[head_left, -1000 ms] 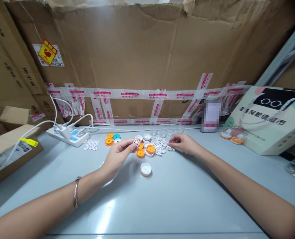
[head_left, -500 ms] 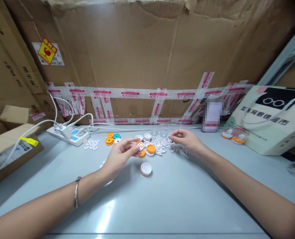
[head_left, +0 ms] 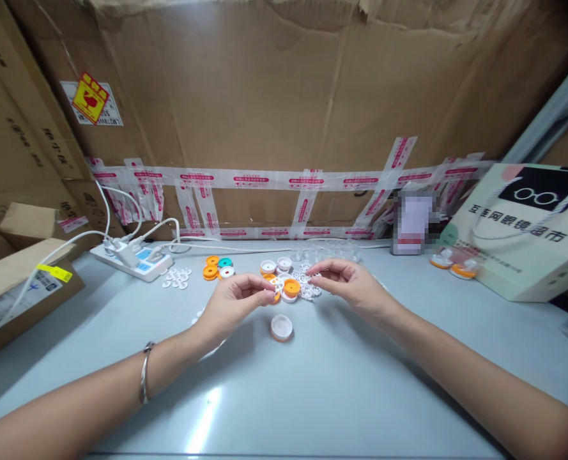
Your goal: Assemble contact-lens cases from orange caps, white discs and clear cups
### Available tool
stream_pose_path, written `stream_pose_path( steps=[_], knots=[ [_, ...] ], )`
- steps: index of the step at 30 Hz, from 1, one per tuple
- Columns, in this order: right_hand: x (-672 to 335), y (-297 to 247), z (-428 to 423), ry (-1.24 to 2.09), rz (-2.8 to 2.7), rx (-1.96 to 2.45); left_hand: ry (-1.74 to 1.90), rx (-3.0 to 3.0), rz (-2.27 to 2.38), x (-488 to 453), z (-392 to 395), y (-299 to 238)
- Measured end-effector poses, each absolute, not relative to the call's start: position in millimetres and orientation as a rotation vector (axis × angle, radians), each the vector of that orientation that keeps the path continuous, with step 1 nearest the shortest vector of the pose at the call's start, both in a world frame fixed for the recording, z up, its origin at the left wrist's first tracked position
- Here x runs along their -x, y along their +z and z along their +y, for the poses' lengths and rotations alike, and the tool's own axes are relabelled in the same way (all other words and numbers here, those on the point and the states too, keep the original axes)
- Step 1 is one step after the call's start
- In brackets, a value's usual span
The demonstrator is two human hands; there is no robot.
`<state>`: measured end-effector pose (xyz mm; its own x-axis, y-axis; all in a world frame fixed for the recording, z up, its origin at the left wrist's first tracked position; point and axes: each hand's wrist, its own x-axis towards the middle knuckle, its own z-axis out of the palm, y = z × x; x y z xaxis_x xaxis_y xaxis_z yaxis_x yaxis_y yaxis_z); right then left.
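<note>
My left hand (head_left: 238,306) pinches a small white spoked plastic disc (head_left: 278,282) between thumb and fingertips, above orange and white round caps. My right hand (head_left: 348,287) is closed in a pinch over the edge of a pile of small white openwork plastic parts (head_left: 307,289). Whatever lies between its fingertips is too small to make out. Just below the hands, an orange cap (head_left: 291,287) rests on a white one. Closer to me, a round cap with a white top and orange underside (head_left: 282,327) lies on the grey table.
Orange, teal and white caps (head_left: 211,271) and several white discs (head_left: 177,277) lie left of the hands. Clear plastic pieces (head_left: 334,250) stand behind. A white power strip (head_left: 133,259) with cables is at left; a phone (head_left: 412,223) and a paper bag (head_left: 518,236) stand right.
My right hand has moved left and slightly toward me, closer to my left hand. The spoked disc in my left hand has turned and shifted slightly right.
</note>
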<state>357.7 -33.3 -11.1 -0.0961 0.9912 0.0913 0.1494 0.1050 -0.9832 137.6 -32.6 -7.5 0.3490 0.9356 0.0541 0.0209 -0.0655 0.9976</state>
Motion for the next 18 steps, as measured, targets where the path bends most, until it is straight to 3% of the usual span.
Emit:
stream_pose_path(
  steps=[9, 18],
  knots=[
    [-333, -8, -49, 1.206, -1.238, 1.036, 0.952, -1.518, 0.834, -139, -33, -15],
    [-318, -21, -59, 1.136, -1.410, 0.904, 0.988, -1.573, 0.725, -140, -39, -16]
  ],
)
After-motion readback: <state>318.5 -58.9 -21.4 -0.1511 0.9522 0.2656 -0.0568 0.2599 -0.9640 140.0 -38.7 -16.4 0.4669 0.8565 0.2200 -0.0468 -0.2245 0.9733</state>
